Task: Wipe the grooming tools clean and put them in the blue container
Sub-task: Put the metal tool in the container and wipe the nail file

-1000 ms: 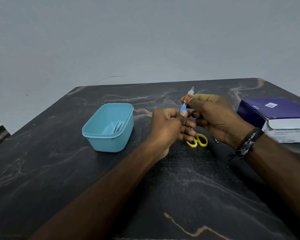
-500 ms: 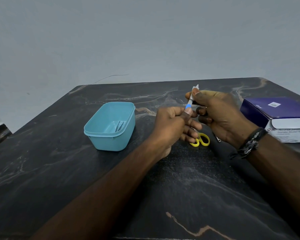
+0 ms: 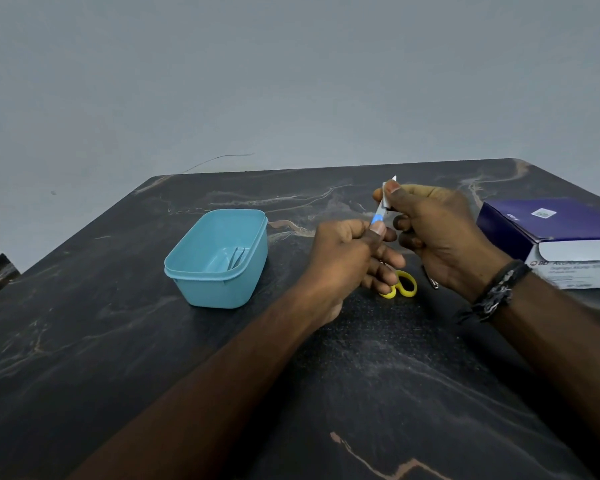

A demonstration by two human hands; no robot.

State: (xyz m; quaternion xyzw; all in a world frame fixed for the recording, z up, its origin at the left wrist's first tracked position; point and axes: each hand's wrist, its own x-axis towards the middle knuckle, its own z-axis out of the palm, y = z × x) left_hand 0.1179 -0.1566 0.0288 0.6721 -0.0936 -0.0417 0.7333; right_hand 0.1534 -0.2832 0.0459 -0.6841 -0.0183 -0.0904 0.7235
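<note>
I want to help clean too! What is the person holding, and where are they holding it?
A slim blue-handled tool: left hand pinches its blue handle end, right hand wraps a small white wipe around its upper part.

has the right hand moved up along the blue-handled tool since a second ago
Yes. The right hand has slid toward the tool's tip, away from the left hand and yellow scissors.
</note>
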